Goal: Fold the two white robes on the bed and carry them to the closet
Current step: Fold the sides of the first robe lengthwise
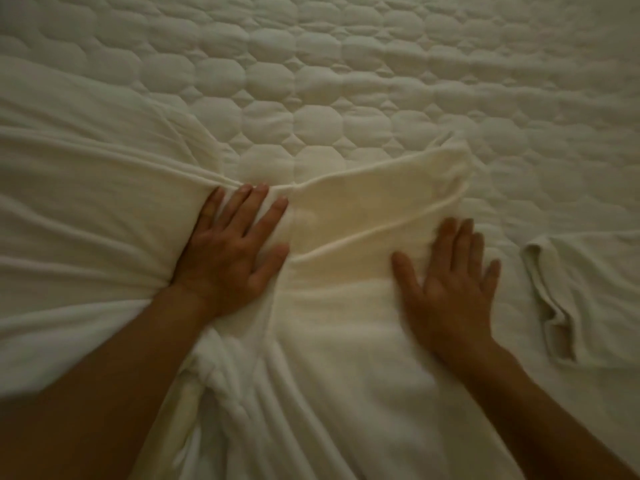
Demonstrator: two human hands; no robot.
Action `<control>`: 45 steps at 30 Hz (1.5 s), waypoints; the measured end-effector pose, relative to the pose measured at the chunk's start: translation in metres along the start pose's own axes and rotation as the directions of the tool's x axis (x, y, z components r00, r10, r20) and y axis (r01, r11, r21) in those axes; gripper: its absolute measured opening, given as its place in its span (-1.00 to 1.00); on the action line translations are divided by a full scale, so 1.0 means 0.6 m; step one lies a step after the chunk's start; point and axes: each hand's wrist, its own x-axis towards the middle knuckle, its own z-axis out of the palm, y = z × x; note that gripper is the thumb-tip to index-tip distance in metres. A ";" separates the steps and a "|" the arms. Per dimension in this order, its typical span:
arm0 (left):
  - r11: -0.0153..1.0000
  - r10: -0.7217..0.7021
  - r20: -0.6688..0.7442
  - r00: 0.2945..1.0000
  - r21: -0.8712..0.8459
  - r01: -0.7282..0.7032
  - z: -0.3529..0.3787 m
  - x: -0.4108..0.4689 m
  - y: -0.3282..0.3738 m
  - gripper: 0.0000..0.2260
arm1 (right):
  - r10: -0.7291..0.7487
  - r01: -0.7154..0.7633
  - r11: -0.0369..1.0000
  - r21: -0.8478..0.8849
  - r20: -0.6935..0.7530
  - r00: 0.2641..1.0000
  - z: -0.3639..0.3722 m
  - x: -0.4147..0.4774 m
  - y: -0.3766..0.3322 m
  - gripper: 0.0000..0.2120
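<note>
Head view, dim warm light, looking down at a bed.

White robe (346, 323): lies flat on the quilted mattress cover (311, 81), in the lower centre of the view and running off the bottom edge. The cloth is plain white, soft and thick-looking, with no print. Long parallel creases fan downward from between the two hands. More white cloth spreads to the left (86, 220), drawn into shallow folds that converge under the left hand.

Sleeve (388, 192): a broad band with a raised seam along each edge. It lies across the robe at a slant, running from near the left hand up and to the right. Its cuffed end rests on the bare quilting.

Left hand (230, 247): palm down on the robe, fingers straight and slightly spread, thumb out to the right. It presses flat where the folds gather and grips nothing.

Right hand (450, 282): palm down on the robe just below the sleeve's lower seam, fingers extended and fanned. It is somewhat blurred. It holds nothing.

Second white garment (581, 299): to the right of the right hand, apart from it. It is rumpled, with a rolled hem edge facing left. I cannot tell whether it is the other robe.

Mattress cover: off-white, stitched in octagon-like pads, filling the upper half of the view.
</note>
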 end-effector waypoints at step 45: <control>0.989 -0.007 0.244 0.970 -0.139 0.043 -0.072 -0.348 0.356 -0.42 | -0.303 0.294 0.951 0.093 0.114 0.946 0.036 -0.480 0.195 -0.35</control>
